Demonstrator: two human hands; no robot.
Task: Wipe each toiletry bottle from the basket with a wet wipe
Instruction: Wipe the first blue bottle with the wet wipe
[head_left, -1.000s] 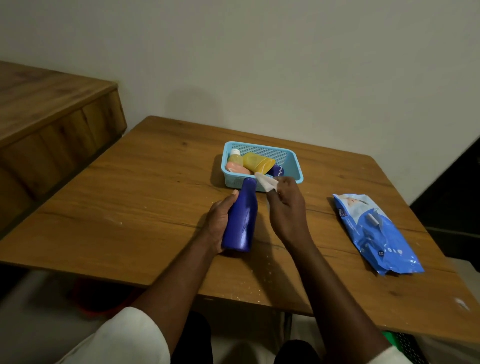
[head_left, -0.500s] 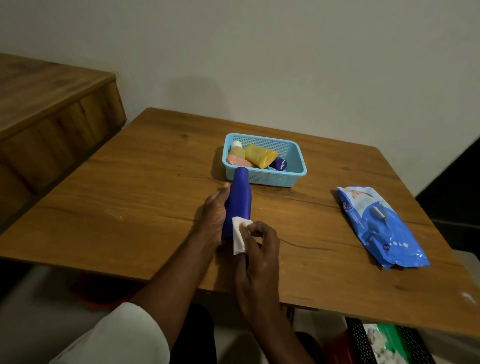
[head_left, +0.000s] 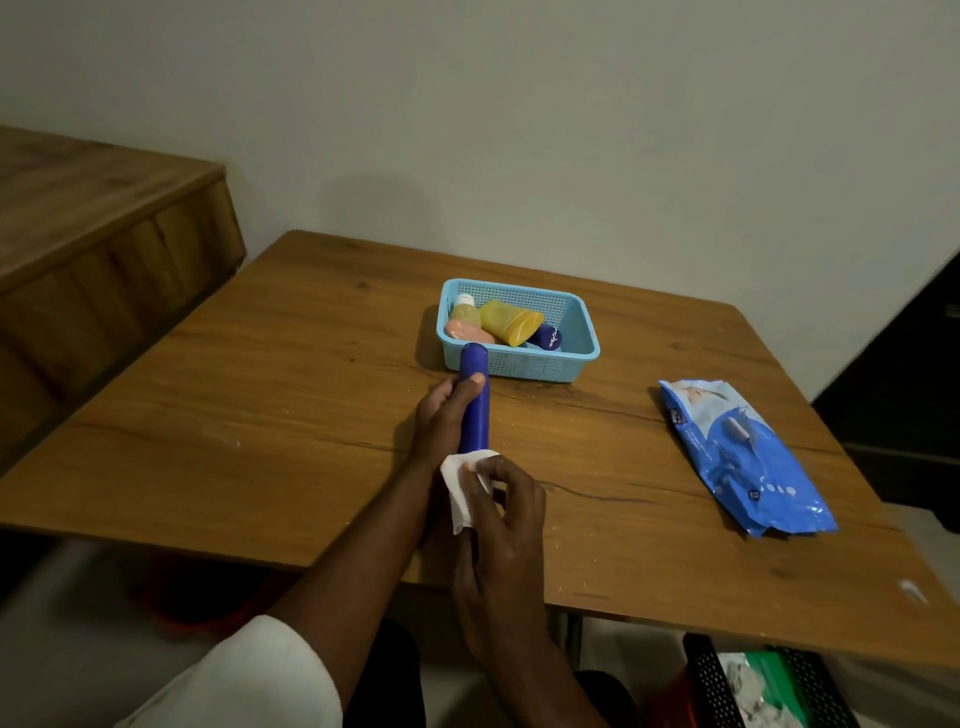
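**Blue bottle held and wiped at its base**

Nearest the camera, a white sleeve (head_left: 249, 675) covers the person's left upper arm, and both forearms reach forward over the near edge of the wooden worktop (head_left: 260, 415). The right hand (head_left: 506, 525) is closest, its grip closed on a folded white wet wipe (head_left: 462, 486), fingers curled and pinching the cloth against the lower end of a dark blue bottle (head_left: 474, 410). The wipe wraps the bottom of the bottle, which is hidden under it.

Just beyond, the left hand (head_left: 441, 421) has its grip closed round the middle of the same bottle, thumb across the front and fingers behind. The bottle points away from the person, its rounded cap end reaching the front wall of the basket (head_left: 584, 332); whether it touches the basket cannot be told.

The light blue mesh basket sits farther back on the worktop. Inside lie a yellow tube (head_left: 511, 322), a small yellowish bottle with a white cap (head_left: 464, 310), a pink bottle (head_left: 467, 330) and a small dark blue container (head_left: 546, 336), crowded toward the left side.

To the right, well apart from the basket, a blue packet of wipes (head_left: 748, 462) lies flat. A wooden cabinet (head_left: 104, 249) stands at far left against the pale wall (head_left: 519, 130).
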